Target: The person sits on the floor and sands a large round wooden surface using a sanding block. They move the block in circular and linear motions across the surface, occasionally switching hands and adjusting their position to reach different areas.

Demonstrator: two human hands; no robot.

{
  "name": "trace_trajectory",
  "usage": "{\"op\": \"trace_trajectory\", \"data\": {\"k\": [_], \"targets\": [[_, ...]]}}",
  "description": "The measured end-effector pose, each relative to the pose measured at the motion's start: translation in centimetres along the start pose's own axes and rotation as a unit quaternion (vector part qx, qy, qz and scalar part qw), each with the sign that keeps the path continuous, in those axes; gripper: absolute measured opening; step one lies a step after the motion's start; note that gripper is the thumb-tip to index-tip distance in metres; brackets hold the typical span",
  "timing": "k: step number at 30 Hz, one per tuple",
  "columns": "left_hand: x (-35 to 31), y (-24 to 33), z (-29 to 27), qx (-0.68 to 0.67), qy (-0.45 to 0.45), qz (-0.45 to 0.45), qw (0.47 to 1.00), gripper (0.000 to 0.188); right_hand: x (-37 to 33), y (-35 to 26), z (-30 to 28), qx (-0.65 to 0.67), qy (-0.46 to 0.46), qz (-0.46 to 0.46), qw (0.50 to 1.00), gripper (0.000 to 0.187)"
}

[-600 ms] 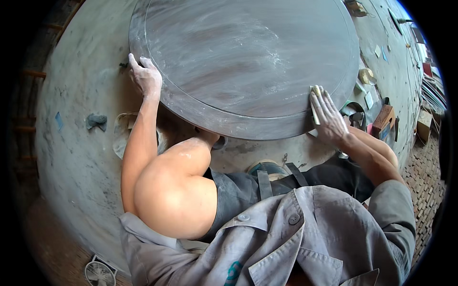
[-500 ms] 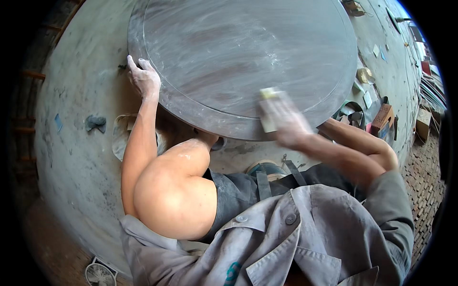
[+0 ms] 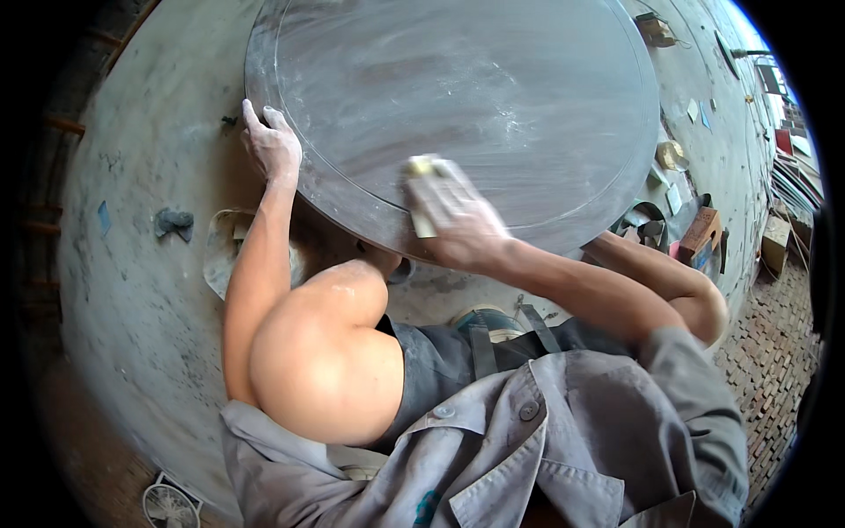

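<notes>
Two bare, dust-whitened hands of yours are on the broad round dark grey-brown tabletop [image 3: 458,106], which lies in front of you above your knees, its surface streaked with pale powder and ringed by a thin line inside the edge. Low on your grey button-up work shirt [image 3: 572,414] sits a teal printed mark [image 3: 427,507], partly lost in the folds and not clear enough to read. At your right, a reddish-brown box-shaped block [image 3: 701,232] shows a blue patch on its side, too small to make out. Your left hand [image 3: 276,150] is set against the tabletop's left rim, thumb and forefinger showing; whether the other fingers curl beneath, you cannot tell from this view. Your right hand [image 3: 459,218], blurred, lies with fingers extended over a flat pale yellowish pad [image 3: 424,220] near the tabletop's front edge; how firmly it grips the pad cannot be told. Your hands are well apart, though nearer each other than before: your right hand was by the tabletop's right front edge, then near the middle, and is now farther left, while your left hand has stayed at the rim.
</notes>
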State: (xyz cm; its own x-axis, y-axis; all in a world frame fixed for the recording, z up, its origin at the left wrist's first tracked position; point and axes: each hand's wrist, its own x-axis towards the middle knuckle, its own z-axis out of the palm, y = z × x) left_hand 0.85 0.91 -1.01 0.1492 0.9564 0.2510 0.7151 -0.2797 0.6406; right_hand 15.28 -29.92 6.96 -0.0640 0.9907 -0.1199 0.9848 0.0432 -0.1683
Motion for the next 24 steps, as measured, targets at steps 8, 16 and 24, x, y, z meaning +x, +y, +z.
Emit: {"op": "trace_trajectory", "data": {"k": [8, 16, 24], "targets": [[0.3, -2.9, 0.5, -0.025, 0.072, 0.056, 0.996, 0.053, -10.8, 14.8, -1.4, -0.096, -0.016, 0.113, 0.989, 0.071], [-1.3, 0.4, -1.6, 0.041, 0.009, -0.026, 0.999, 0.051, 4.7, 1.7, -1.0, 0.070, -0.001, -0.064, 0.995, 0.062], [-0.7, 1.6, -2.9, 0.039, 0.013, -0.044, 0.998, 0.050, -3.1, 9.7, -1.7, -0.112, -0.064, 0.084, 0.988, 0.063]]}}
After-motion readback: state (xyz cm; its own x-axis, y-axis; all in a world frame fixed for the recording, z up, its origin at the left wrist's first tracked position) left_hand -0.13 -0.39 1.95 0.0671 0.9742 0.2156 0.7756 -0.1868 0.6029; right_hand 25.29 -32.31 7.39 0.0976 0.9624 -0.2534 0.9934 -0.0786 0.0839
